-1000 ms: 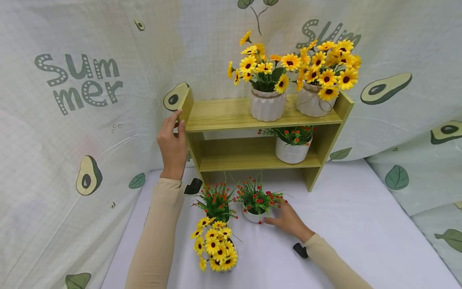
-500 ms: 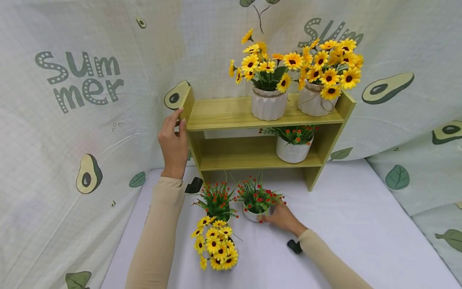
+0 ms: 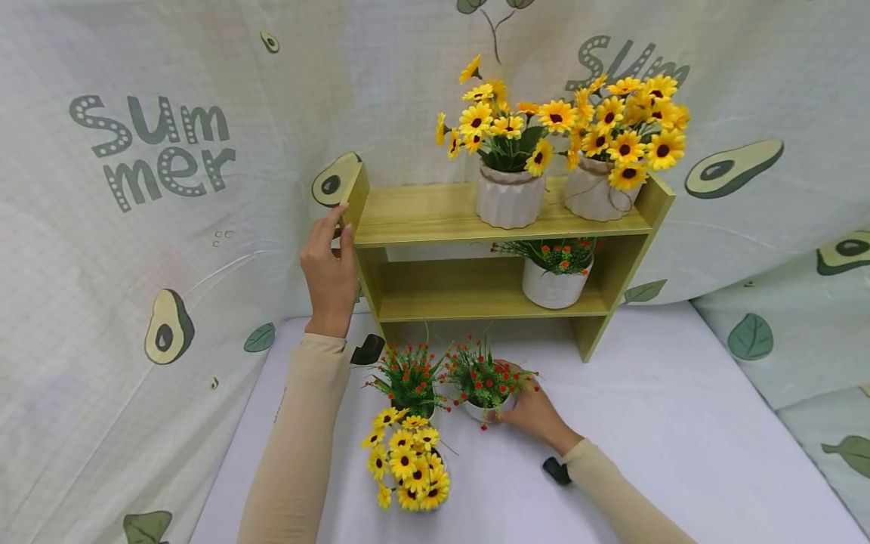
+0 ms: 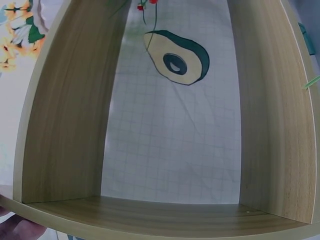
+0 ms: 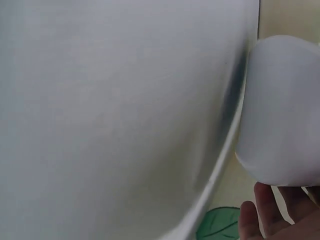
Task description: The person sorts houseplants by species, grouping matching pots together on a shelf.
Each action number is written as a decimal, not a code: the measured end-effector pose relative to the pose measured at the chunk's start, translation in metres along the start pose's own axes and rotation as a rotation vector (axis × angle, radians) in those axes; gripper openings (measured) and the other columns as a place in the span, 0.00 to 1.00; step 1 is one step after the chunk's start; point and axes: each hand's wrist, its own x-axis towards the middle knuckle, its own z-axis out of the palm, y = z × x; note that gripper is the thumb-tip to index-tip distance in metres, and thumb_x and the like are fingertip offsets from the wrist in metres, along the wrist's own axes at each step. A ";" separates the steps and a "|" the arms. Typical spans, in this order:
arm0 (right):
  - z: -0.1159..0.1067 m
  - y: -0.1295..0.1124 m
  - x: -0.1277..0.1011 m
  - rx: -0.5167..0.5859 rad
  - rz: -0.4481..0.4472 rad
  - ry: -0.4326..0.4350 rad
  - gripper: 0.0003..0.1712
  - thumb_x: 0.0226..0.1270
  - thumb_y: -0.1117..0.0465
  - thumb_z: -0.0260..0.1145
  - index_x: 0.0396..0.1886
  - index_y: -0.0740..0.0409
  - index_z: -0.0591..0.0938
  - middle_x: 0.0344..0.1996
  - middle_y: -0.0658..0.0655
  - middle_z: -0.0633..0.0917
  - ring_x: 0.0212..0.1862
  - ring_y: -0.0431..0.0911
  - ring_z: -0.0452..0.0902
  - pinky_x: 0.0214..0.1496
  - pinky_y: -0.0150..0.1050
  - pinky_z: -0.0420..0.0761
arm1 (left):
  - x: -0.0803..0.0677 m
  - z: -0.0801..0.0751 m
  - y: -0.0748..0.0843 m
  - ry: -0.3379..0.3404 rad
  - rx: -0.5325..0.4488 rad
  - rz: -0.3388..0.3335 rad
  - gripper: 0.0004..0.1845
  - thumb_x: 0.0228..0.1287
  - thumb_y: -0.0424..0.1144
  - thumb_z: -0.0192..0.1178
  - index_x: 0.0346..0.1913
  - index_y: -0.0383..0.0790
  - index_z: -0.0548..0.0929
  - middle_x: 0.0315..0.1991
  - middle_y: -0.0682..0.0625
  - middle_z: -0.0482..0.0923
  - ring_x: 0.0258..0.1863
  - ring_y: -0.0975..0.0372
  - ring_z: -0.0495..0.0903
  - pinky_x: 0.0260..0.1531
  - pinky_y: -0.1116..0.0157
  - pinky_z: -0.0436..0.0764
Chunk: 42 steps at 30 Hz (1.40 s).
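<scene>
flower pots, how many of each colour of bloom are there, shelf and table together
yellow flower pots: 3 (two on the top shelf, one on the table)
red flower pots: 3 (one on the lower shelf, two on the table)
total: 6

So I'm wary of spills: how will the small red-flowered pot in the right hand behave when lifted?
The pot looks small and smooth-glazed, so probably light but a bit slippery under the right hand. Its bushy sprigs spread wider than the base, so it may tip if knocked. It looks ceramic, so likely breakable.
</scene>
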 end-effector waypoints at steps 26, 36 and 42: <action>-0.068 -0.073 -0.001 -0.069 -0.590 0.406 0.44 0.77 0.35 0.61 0.74 0.66 0.72 0.64 0.68 0.79 0.62 0.62 0.71 0.72 0.27 0.57 | -0.001 0.000 0.001 -0.021 0.011 -0.028 0.18 0.82 0.36 0.57 0.68 0.34 0.82 0.55 0.35 0.84 0.50 0.47 0.86 0.40 0.61 0.83; -0.072 -0.092 0.035 -0.106 -0.506 0.466 0.50 0.61 0.47 0.83 0.75 0.67 0.71 0.65 0.69 0.79 0.64 0.65 0.72 0.67 0.59 0.66 | 0.000 0.000 0.001 -0.014 0.016 -0.016 0.18 0.82 0.36 0.57 0.67 0.33 0.82 0.54 0.35 0.85 0.49 0.47 0.86 0.39 0.68 0.80; -0.066 -0.101 0.055 -0.176 -0.405 0.524 0.55 0.46 0.57 0.90 0.74 0.65 0.74 0.66 0.67 0.80 0.64 0.66 0.74 0.65 0.62 0.72 | 0.000 -0.001 0.002 -0.016 0.012 -0.020 0.18 0.82 0.36 0.57 0.67 0.34 0.82 0.53 0.35 0.84 0.50 0.47 0.86 0.39 0.69 0.79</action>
